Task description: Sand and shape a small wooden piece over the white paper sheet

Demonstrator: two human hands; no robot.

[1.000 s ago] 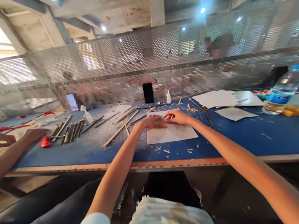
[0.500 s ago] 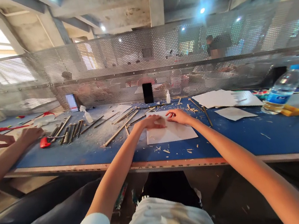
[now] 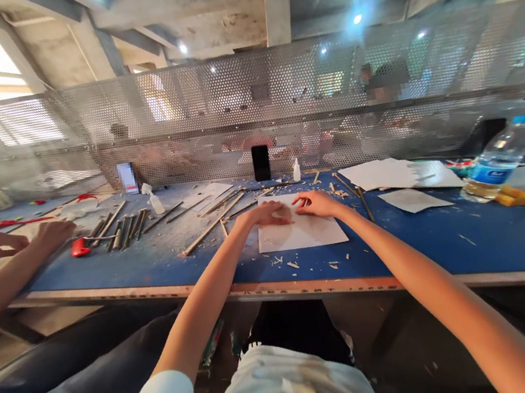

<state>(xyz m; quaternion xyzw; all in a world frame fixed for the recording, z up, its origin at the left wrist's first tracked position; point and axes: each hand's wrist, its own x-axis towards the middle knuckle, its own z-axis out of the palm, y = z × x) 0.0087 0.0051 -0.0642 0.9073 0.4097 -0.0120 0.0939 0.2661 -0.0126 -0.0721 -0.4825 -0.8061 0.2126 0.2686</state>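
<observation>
A white sheet (image 3: 302,235) lies on the blue table in front of me. My left hand (image 3: 272,214) rests on the upper left part of the sheet, its fingers stretched out flat. On the upper right part is my right hand (image 3: 313,204), with its fingers bent and the tips pointing toward my left hand. Whether anything small sits between the right fingertips is too small to tell. Pale shavings (image 3: 293,264) are scattered near the sheet's front edge. Thin wooden sticks (image 3: 214,225) lie to the left of the sheet.
A black phone (image 3: 261,163) and a small white bottle (image 3: 296,169) stand behind the sheet. To the right are stacked papers (image 3: 380,173) and a water bottle (image 3: 495,162). At left lie metal tools (image 3: 133,227) and a red-handled tool (image 3: 79,247), near another person's hands (image 3: 49,237).
</observation>
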